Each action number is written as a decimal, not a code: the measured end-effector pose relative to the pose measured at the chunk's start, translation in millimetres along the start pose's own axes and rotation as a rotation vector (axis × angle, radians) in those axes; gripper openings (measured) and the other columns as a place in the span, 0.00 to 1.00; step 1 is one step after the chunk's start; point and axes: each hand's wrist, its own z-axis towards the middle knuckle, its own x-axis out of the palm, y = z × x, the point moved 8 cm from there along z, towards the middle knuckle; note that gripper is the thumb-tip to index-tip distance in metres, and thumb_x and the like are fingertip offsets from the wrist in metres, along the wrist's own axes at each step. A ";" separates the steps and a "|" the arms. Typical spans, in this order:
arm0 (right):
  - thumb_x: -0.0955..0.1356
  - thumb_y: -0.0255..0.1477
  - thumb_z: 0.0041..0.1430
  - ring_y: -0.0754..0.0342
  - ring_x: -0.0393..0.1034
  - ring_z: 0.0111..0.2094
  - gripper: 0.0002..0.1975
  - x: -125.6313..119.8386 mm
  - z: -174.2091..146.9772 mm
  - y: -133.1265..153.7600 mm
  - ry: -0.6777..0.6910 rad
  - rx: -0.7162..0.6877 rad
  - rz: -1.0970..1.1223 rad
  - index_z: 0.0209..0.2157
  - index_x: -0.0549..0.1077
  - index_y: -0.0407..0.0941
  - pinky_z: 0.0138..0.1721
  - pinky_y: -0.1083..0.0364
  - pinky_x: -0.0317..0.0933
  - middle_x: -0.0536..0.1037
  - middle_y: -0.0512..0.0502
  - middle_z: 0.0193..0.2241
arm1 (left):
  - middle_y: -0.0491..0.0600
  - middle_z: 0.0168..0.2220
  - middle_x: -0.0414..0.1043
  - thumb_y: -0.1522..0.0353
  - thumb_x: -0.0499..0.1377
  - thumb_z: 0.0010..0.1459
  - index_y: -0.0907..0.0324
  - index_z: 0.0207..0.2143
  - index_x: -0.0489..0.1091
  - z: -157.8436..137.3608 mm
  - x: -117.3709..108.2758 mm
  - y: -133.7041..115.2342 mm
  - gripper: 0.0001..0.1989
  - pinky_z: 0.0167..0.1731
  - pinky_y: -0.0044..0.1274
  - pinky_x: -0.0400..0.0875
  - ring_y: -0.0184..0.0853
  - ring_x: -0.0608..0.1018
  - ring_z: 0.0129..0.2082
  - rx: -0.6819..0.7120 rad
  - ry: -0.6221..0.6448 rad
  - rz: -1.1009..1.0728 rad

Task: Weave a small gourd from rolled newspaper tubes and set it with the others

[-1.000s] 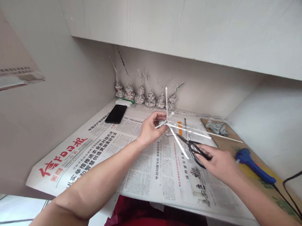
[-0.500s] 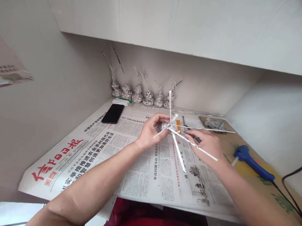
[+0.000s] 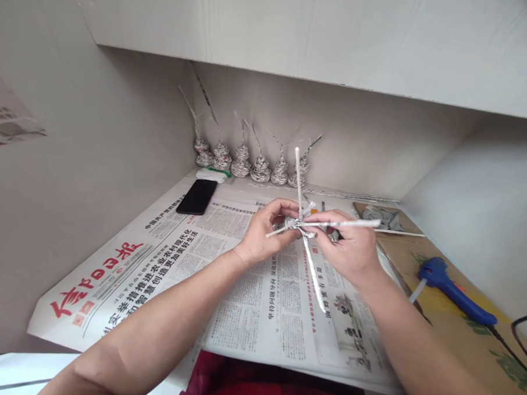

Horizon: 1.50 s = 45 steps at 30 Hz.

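My left hand [image 3: 269, 229] is closed round a small coiled newspaper weaving [image 3: 292, 222], mostly hidden by the fingers. Several rolled paper sticks spread out from its centre; one upright paper stick [image 3: 298, 172] points away from me, and a lower paper stick [image 3: 315, 277] points toward me. Close to the centre, the fingers of my right hand [image 3: 348, 240] pinch another paper stick [image 3: 356, 223], whose free end reaches right over the hand. A dark object [image 3: 335, 235] shows partly beneath the right hand; I cannot tell whether it is held.
Newspaper [image 3: 170, 271] covers the table. Several gourd-shaped paper weavings [image 3: 240, 162] line the back wall, with a black phone [image 3: 197, 197] in front. At right, a blue glue gun [image 3: 457, 291] and a grey crumpled cloth [image 3: 380, 217] lie on cardboard [image 3: 448, 341]. A low panel [image 3: 304, 38] overhangs the back.
My right hand has moved up and in toward the weaving's centre. The stick it pinches has swung from slanting toward me to pointing right. My left hand keeps its hold.
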 end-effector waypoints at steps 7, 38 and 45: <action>0.67 0.19 0.57 0.52 0.74 0.34 0.11 9.1 -9.6 -5.3 0.017 -0.023 -0.063 0.36 0.78 0.48 0.36 0.53 0.67 0.80 0.49 0.31 | 0.53 0.43 0.76 0.74 0.67 0.52 0.60 0.45 0.70 -2.0 2.9 3.1 0.18 0.46 0.29 0.74 0.35 0.79 0.45 -0.003 0.036 0.040; 0.66 0.18 0.60 0.50 0.72 0.37 0.10 6.1 -16.9 11.1 0.005 -0.230 -0.336 0.37 0.74 0.47 0.42 0.51 0.66 0.79 0.47 0.33 | 0.55 0.45 0.76 0.74 0.69 0.50 0.61 0.47 0.69 -3.5 9.3 10.5 0.22 0.47 0.32 0.76 0.38 0.79 0.46 -0.126 0.114 -0.011; 0.66 0.23 0.64 0.50 0.72 0.37 0.07 11.5 -14.3 2.6 0.119 -0.176 -0.227 0.37 0.75 0.47 0.40 0.51 0.66 0.79 0.47 0.33 | 0.55 0.44 0.76 0.74 0.70 0.50 0.61 0.47 0.69 -4.3 10.3 9.5 0.22 0.47 0.33 0.75 0.39 0.79 0.47 -0.144 0.137 -0.035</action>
